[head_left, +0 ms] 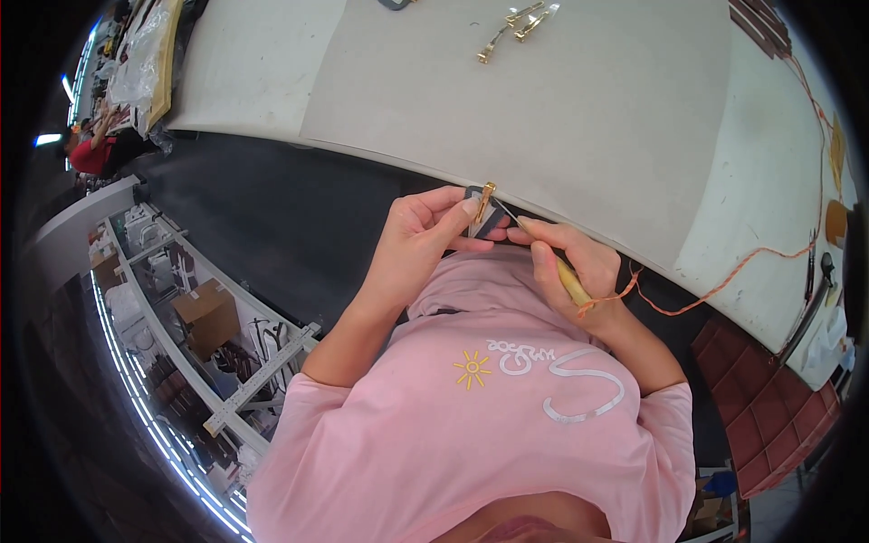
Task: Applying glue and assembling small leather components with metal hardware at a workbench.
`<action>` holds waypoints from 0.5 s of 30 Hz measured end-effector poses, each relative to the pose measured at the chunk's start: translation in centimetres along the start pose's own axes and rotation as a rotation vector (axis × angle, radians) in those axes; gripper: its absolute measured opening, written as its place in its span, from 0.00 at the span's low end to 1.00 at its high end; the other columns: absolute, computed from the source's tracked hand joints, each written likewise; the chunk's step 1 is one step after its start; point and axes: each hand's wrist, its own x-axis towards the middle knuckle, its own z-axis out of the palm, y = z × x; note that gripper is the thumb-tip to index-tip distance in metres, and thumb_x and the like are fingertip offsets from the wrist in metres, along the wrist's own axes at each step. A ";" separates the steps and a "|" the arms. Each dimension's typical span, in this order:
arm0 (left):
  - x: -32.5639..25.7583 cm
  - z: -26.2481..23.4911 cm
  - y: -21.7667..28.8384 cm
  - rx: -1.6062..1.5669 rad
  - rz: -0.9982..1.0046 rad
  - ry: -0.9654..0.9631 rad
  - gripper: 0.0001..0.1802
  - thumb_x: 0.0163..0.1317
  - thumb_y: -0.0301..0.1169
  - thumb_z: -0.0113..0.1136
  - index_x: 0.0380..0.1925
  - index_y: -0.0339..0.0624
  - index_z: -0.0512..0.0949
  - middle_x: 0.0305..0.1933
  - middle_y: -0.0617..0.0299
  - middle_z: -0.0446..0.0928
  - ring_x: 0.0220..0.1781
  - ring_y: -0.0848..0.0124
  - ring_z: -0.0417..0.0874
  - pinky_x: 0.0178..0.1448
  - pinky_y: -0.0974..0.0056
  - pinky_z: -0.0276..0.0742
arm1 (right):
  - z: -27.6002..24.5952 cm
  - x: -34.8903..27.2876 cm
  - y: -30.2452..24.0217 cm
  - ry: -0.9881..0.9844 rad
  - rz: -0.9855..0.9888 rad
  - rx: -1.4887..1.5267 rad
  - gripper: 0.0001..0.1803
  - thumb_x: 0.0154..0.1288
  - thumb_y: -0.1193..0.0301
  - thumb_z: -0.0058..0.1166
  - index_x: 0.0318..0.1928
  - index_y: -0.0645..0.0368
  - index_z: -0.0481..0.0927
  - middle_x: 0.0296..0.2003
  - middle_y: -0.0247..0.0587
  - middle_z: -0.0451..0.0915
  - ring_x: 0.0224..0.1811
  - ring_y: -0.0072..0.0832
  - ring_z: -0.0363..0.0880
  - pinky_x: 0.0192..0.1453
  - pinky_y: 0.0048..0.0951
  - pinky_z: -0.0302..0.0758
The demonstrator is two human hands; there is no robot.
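My left hand (424,226) is closed on a small dark grey and pale flat piece (494,219) at the table's near edge. A gold metal clasp (485,201) lies along that piece, next to my left thumb. In my right hand (579,258) is a thin-tipped tool with a yellow handle (572,282). Its slender metal tip (509,212) points at the grey piece beside the clasp; whether they touch I cannot tell. A twisted orange cord (706,297) runs from the handle's end to the right. Both hands are held close together in front of my pink shirt.
Several gold clasps (518,29) lie on the grey mat (543,118) ahead. Part of a dark grey piece (395,4) shows at the top edge. A dark red quilted seat (769,416) stands at right. Metal shelving (262,389) with a cardboard box (206,317) is at left; another person (95,154) sits far left.
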 end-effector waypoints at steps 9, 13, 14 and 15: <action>0.1 0.0 -0.3 -0.031 0.025 -0.005 0.13 0.72 0.28 0.51 0.47 0.29 0.80 0.40 0.53 0.84 0.41 0.67 0.88 0.41 0.70 0.86 | 0.1 -0.2 0.4 -0.082 -0.026 -0.055 0.13 0.68 0.81 0.51 0.52 0.67 0.77 0.36 0.48 0.86 0.39 0.30 0.87 0.43 0.25 0.81; 0.1 0.0 -0.2 -0.029 0.022 -0.010 0.13 0.72 0.28 0.52 0.46 0.29 0.80 0.40 0.53 0.84 0.41 0.67 0.88 0.41 0.70 0.86 | 0.5 0.3 -0.1 -0.002 -0.018 -0.039 0.11 0.62 0.82 0.56 0.46 0.68 0.81 0.32 0.43 0.85 0.29 0.29 0.85 0.34 0.25 0.80; 0.2 0.0 -0.2 -0.038 0.022 -0.010 0.13 0.72 0.28 0.52 0.46 0.29 0.80 0.40 0.53 0.84 0.41 0.67 0.88 0.41 0.71 0.86 | 0.5 0.3 0.0 -0.002 -0.016 -0.038 0.11 0.62 0.82 0.56 0.46 0.68 0.81 0.32 0.43 0.85 0.29 0.29 0.85 0.34 0.25 0.80; 0.2 0.0 -0.2 -0.048 0.023 -0.011 0.13 0.72 0.28 0.52 0.46 0.29 0.80 0.40 0.53 0.84 0.41 0.67 0.88 0.41 0.71 0.86 | 0.5 0.3 0.1 -0.009 -0.028 -0.051 0.11 0.61 0.83 0.56 0.45 0.68 0.82 0.32 0.42 0.85 0.28 0.29 0.84 0.33 0.25 0.80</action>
